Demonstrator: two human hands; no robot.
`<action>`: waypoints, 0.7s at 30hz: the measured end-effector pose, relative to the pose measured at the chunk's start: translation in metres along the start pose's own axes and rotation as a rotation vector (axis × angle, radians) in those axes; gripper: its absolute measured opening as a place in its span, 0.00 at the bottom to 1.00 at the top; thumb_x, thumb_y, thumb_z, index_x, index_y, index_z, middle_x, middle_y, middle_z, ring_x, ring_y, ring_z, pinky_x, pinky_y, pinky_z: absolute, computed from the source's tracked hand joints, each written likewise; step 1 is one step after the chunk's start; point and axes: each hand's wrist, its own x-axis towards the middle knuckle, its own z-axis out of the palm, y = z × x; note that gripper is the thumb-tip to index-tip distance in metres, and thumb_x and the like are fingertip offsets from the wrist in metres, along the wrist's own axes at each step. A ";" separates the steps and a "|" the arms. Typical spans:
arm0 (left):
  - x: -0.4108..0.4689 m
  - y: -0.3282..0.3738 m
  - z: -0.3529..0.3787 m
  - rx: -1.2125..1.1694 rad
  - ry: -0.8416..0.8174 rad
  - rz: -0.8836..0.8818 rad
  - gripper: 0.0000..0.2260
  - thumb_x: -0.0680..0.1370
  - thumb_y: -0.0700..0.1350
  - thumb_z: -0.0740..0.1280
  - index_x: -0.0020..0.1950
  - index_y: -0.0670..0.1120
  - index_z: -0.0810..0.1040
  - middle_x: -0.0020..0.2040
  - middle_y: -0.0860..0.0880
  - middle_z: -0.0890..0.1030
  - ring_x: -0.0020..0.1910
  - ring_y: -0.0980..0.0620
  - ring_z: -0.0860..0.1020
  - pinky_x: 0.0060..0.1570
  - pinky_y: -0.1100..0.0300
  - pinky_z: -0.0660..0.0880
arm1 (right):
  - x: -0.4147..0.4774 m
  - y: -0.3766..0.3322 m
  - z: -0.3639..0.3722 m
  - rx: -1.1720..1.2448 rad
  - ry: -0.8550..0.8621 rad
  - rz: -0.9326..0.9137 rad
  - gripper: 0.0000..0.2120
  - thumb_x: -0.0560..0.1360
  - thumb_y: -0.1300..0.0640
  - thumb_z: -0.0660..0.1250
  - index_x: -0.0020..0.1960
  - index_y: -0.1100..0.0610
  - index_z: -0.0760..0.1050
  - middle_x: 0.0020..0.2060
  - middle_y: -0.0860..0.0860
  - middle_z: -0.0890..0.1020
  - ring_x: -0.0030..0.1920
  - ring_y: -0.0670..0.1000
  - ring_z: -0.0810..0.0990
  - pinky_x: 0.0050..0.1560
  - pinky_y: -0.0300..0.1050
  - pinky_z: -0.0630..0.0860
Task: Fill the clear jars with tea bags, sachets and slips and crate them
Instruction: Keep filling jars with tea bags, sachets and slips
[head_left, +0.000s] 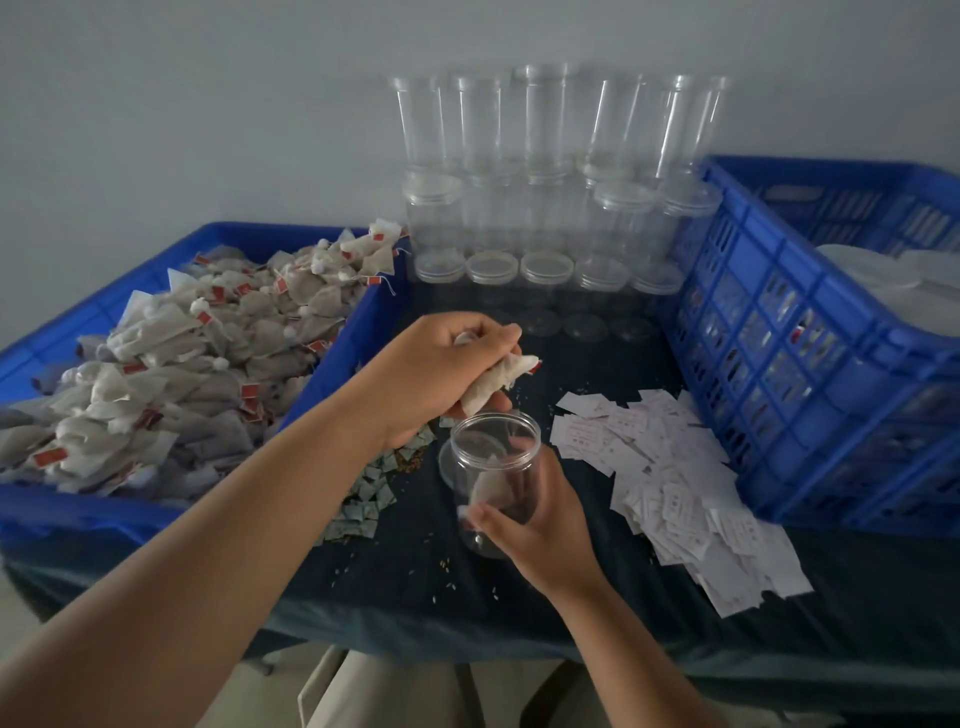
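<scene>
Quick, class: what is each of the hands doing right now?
Left hand: closed, holding tea bags.
Right hand: closed around the clear jar.

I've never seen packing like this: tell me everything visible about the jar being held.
The jar is round, clear, plastic-looking and lidless, its wide mouth open. The right hand grips its lower half, tilting it over the dark cloth. A tea bag seems to lie inside. The left hand holds crumpled tea bags just above the mouth.
</scene>
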 end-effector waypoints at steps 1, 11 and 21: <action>0.000 0.001 -0.004 0.029 0.002 0.017 0.09 0.84 0.55 0.69 0.48 0.57 0.87 0.44 0.51 0.88 0.41 0.54 0.88 0.36 0.66 0.79 | 0.000 0.000 0.000 0.000 0.001 0.001 0.32 0.71 0.43 0.84 0.69 0.40 0.73 0.61 0.45 0.84 0.59 0.52 0.86 0.54 0.47 0.86; -0.004 -0.012 -0.010 0.851 -0.192 0.117 0.10 0.78 0.58 0.75 0.58 0.62 0.81 0.51 0.63 0.83 0.47 0.67 0.81 0.47 0.65 0.76 | -0.001 0.005 -0.001 -0.016 0.027 -0.032 0.33 0.71 0.41 0.84 0.70 0.42 0.73 0.60 0.46 0.84 0.58 0.53 0.86 0.52 0.55 0.86; 0.023 -0.036 -0.034 0.762 -0.092 0.203 0.09 0.86 0.52 0.63 0.59 0.66 0.80 0.50 0.65 0.85 0.48 0.67 0.83 0.48 0.65 0.82 | -0.003 -0.004 -0.002 -0.052 0.044 -0.076 0.34 0.71 0.35 0.81 0.71 0.33 0.69 0.64 0.39 0.81 0.61 0.48 0.85 0.50 0.45 0.86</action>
